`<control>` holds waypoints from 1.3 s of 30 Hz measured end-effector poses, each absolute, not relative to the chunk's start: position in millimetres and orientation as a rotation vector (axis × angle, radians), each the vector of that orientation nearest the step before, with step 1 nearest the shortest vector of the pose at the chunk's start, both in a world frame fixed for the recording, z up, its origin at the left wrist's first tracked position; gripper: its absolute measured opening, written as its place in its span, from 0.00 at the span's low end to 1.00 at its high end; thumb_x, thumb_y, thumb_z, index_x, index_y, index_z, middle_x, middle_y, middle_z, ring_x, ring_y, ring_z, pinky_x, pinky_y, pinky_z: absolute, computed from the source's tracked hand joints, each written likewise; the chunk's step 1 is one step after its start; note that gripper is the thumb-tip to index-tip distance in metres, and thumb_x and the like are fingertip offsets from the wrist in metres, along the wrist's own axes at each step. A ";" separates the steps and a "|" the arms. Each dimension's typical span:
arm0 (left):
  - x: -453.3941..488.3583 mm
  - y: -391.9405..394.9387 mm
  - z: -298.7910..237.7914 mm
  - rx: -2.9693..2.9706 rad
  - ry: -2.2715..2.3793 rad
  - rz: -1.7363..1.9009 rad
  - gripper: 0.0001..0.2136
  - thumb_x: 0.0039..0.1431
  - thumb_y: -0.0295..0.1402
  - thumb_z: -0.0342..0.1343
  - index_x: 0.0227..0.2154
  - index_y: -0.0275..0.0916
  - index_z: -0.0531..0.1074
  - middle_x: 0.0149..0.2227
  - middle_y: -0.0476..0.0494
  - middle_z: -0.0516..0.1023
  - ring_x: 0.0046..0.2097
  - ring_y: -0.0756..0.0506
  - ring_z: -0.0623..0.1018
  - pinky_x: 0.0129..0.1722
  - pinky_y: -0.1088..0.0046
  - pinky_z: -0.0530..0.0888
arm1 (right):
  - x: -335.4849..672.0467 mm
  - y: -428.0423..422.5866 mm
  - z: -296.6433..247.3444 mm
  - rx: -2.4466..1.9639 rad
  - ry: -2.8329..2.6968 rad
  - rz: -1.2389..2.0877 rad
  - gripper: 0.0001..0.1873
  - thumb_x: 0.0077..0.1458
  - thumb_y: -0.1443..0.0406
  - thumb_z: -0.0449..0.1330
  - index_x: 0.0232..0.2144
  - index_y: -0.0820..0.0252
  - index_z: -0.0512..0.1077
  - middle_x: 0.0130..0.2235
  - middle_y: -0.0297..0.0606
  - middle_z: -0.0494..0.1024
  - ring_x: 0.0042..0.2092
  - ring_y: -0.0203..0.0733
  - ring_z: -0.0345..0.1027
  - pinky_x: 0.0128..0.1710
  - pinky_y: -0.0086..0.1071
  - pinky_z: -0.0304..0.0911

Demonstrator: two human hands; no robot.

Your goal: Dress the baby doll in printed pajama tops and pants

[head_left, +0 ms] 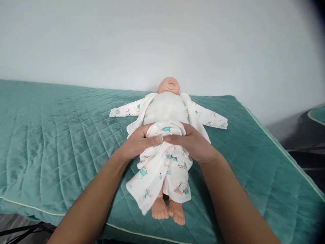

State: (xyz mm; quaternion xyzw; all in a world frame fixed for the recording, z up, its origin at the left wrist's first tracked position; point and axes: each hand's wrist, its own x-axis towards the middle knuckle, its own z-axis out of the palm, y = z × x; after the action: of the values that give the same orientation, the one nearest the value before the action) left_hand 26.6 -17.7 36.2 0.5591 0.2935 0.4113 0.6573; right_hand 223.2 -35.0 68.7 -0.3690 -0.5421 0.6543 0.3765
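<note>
Doll [166, 108] face up on green quilt [50, 135], printed white pants [175, 178] bunched at belly, pinched by left hand [138, 142] and right hand [195, 144]

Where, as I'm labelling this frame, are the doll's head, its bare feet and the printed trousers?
doll's head [168, 85], head camera view, middle of the head.
bare feet [159, 208], head camera view, top of the foot on the picture's left.
printed trousers [175, 179], head camera view, leg front above the cat print.

We read no text here. One short dark printed line on the patterned trousers [175, 176], above the cat motif [181, 187], too small to make out.
</note>
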 end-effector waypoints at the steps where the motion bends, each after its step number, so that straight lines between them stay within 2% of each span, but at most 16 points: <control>1: 24.9 -17.4 37.8 1.306 0.638 0.866 0.18 0.48 0.42 0.70 0.37 0.35 0.78 0.32 0.47 0.78 0.30 0.50 0.74 0.29 0.77 0.70 | 223.7 -34.1 65.8 -0.915 -1.299 1.679 0.14 0.51 0.63 0.70 0.41 0.59 0.77 0.36 0.35 0.82 0.37 0.41 0.76 0.37 0.33 0.70; 4: 21.9 -17.1 41.1 1.340 0.625 0.724 0.17 0.44 0.35 0.73 0.37 0.34 0.78 0.32 0.46 0.79 0.31 0.49 0.75 0.30 0.76 0.71 | 223.7 -32.3 61.6 -0.863 -1.192 1.688 0.13 0.50 0.64 0.70 0.40 0.58 0.77 0.36 0.36 0.81 0.36 0.42 0.76 0.37 0.34 0.72; 12: 28.8 -19.7 33.8 1.062 0.545 0.949 0.18 0.52 0.42 0.68 0.42 0.36 0.79 0.36 0.42 0.82 0.31 0.47 0.78 0.32 0.74 0.74 | 219.7 -34.1 67.3 -0.888 -1.316 1.657 0.16 0.52 0.61 0.70 0.43 0.58 0.76 0.37 0.35 0.80 0.38 0.40 0.74 0.37 0.31 0.69; 19: 33.2 -39.4 42.6 0.934 0.590 1.037 0.15 0.53 0.38 0.68 0.40 0.34 0.78 0.31 0.43 0.81 0.29 0.47 0.78 0.28 0.74 0.74 | 223.1 -36.6 78.4 -0.923 -1.724 1.624 0.22 0.51 0.62 0.70 0.50 0.56 0.76 0.45 0.35 0.81 0.45 0.43 0.74 0.43 0.34 0.68; 23: 44.0 -73.0 60.7 0.690 0.691 1.090 0.14 0.55 0.36 0.65 0.42 0.34 0.76 0.31 0.43 0.81 0.28 0.47 0.79 0.28 0.74 0.74 | 221.0 -36.3 79.5 -1.074 -1.911 1.415 0.18 0.54 0.60 0.66 0.48 0.56 0.77 0.43 0.35 0.81 0.46 0.45 0.73 0.46 0.35 0.66; 27: 52.8 -114.2 77.6 0.524 0.827 1.109 0.11 0.56 0.35 0.64 0.39 0.34 0.76 0.31 0.44 0.80 0.30 0.47 0.79 0.30 0.74 0.75 | 219.9 -36.7 78.2 -1.151 -2.055 1.319 0.14 0.52 0.57 0.66 0.39 0.59 0.78 0.38 0.34 0.80 0.40 0.43 0.71 0.40 0.33 0.64; 30: 55.5 -144.0 80.8 0.470 0.901 1.082 0.11 0.56 0.37 0.63 0.38 0.35 0.76 0.29 0.45 0.80 0.29 0.46 0.78 0.27 0.73 0.75 | 222.4 -36.0 78.9 -1.145 -2.182 1.278 0.18 0.47 0.53 0.69 0.32 0.60 0.75 0.31 0.31 0.75 0.36 0.39 0.67 0.35 0.31 0.60; 35: 59.9 -184.4 81.1 0.374 1.000 1.161 0.17 0.57 0.37 0.62 0.48 0.36 0.77 0.40 0.41 0.83 0.38 0.41 0.82 0.35 0.68 0.78 | 226.9 -33.5 78.7 -1.060 -2.376 1.270 0.21 0.42 0.50 0.71 0.29 0.60 0.76 0.31 0.31 0.76 0.37 0.41 0.67 0.34 0.31 0.57; 39: 69.6 -203.9 86.7 0.192 1.047 1.140 0.18 0.58 0.37 0.62 0.50 0.38 0.77 0.45 0.40 0.83 0.44 0.39 0.83 0.41 0.67 0.80 | 229.1 -35.6 76.1 -1.013 -2.438 1.272 0.18 0.43 0.53 0.70 0.31 0.61 0.79 0.32 0.32 0.78 0.36 0.41 0.69 0.34 0.31 0.57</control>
State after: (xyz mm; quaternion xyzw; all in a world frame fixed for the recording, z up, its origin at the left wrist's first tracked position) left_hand 69.6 -203.9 86.7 0.0865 0.4720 0.5138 0.7112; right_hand 229.1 -35.6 76.1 -0.3437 -0.8274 0.4315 0.1053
